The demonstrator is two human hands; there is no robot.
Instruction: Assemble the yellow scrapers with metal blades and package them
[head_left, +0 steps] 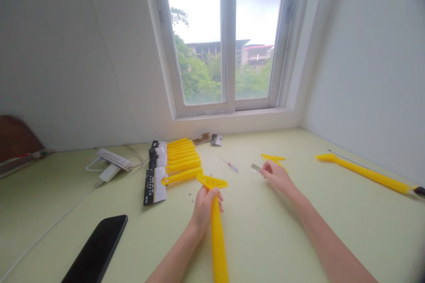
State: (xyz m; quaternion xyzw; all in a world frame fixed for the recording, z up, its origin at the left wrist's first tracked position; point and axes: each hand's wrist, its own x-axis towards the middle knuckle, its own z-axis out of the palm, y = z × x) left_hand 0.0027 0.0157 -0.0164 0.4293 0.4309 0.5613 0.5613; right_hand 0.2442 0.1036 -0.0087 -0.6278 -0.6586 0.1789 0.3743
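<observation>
My left hand is wrapped round the neck of a yellow scraper handle, whose wide triangular head points away from me. To its right, my right hand pinches a small flat grey metal blade just over the table. Beyond that hand lie yellow plastic pieces, partly covered by its fingers. A screwdriver with a clear and red handle rests between and beyond the hands. Tiny screws are left of my left hand.
Several yellow handles with black and white cards lie in a row at the back left. A black phone is at front left, a power strip behind it. A long yellow tool lies at right, below the window.
</observation>
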